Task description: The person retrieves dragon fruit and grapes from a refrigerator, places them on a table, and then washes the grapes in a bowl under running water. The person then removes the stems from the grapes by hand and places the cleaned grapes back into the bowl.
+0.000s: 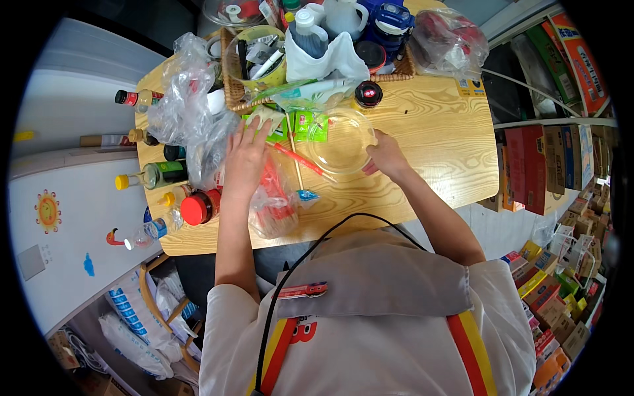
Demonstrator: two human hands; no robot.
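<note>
My right hand (385, 156) grips the right rim of a clear round plastic container or lid (342, 143) above the wooden table. My left hand (246, 156) lies over a clear plastic bag and the edge of a pale packet (267, 119); whether it grips either cannot be told. Between my hands are green packets (311, 126), a red-wrapped stick (307, 161) and a thin wooden stick (293, 148) with a blue wrapper (307, 195) near its lower end. A plastic bag with red-printed packs of thin sticks (275, 203) lies just right of my left wrist.
A wicker basket (232, 91) with bottles and a pen tub stands at the back, a dark-lidded jar (368, 94) before it. Bottles and a red-lidded jar (197, 208) line the left side. Bagged items (450, 42) sit back right. Cartons (534, 168) fill shelves at right.
</note>
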